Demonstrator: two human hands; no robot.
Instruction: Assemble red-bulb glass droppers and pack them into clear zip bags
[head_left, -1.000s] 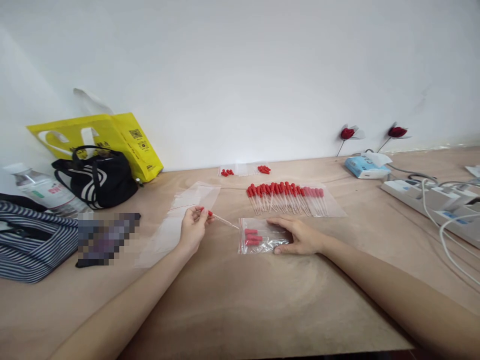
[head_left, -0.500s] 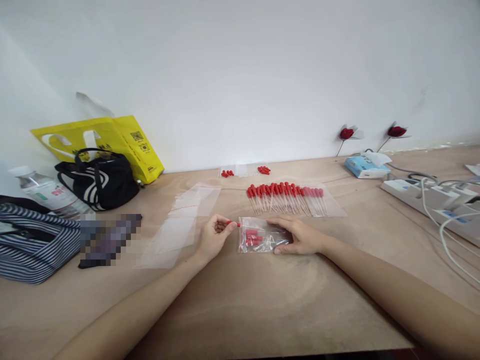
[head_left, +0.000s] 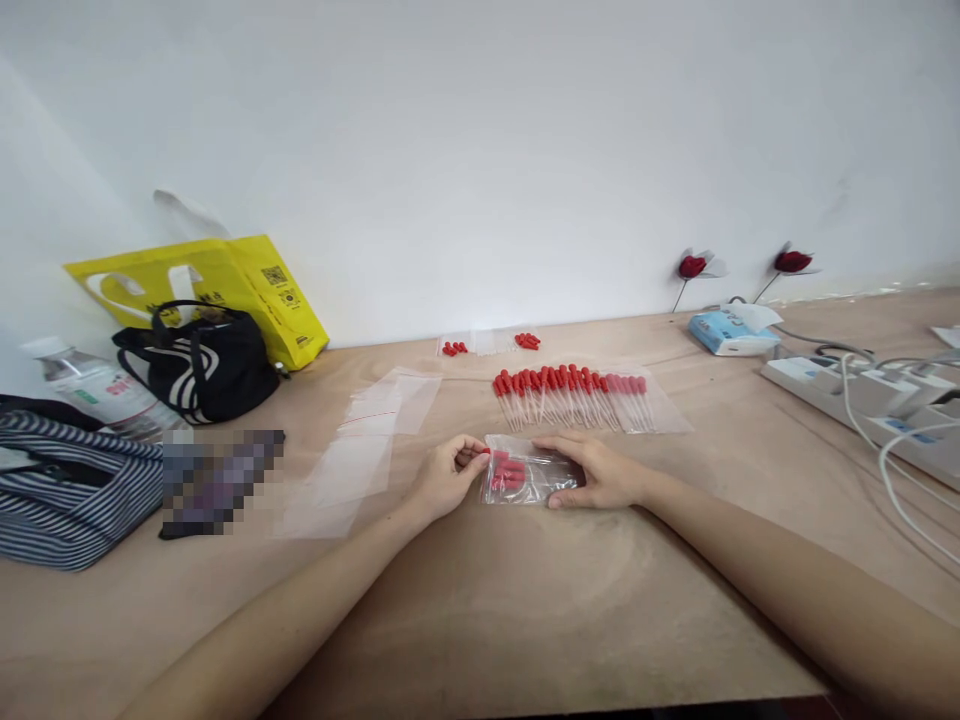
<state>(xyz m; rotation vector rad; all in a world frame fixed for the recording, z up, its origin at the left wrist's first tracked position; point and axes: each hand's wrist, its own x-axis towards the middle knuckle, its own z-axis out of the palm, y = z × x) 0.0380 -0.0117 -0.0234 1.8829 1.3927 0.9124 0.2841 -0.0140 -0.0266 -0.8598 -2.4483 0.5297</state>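
Note:
My left hand [head_left: 450, 473] pinches a red dropper bulb [head_left: 487, 452] between thumb and fingers, at the left mouth of a clear zip bag [head_left: 541, 488]. Several more red bulbs [head_left: 510, 470] lie inside that bag, near its opening. On the bag's right end rests my right hand [head_left: 596, 475], thumb and fingers curved around it and holding it on the table. Just beyond the hands, a row of droppers [head_left: 559, 395] with red bulbs and clear stems lies side by side, the rightmost ones on or in a clear bag [head_left: 667, 405].
Left of my hands lie overlapping clear bags [head_left: 345, 470]. Small bags with red bulbs [head_left: 527, 341] lie by the wall. A yellow bag [head_left: 285, 300], black pouch [head_left: 217, 365], bottle [head_left: 97, 385] and striped bag [head_left: 75, 490] stand left. Tissues [head_left: 731, 330] and power strips [head_left: 862, 390] are right.
My left hand has moved right, bringing the pinched bulb from just outside the bag to its mouth. The bag's left edge has shifted slightly; my right hand stays in place.

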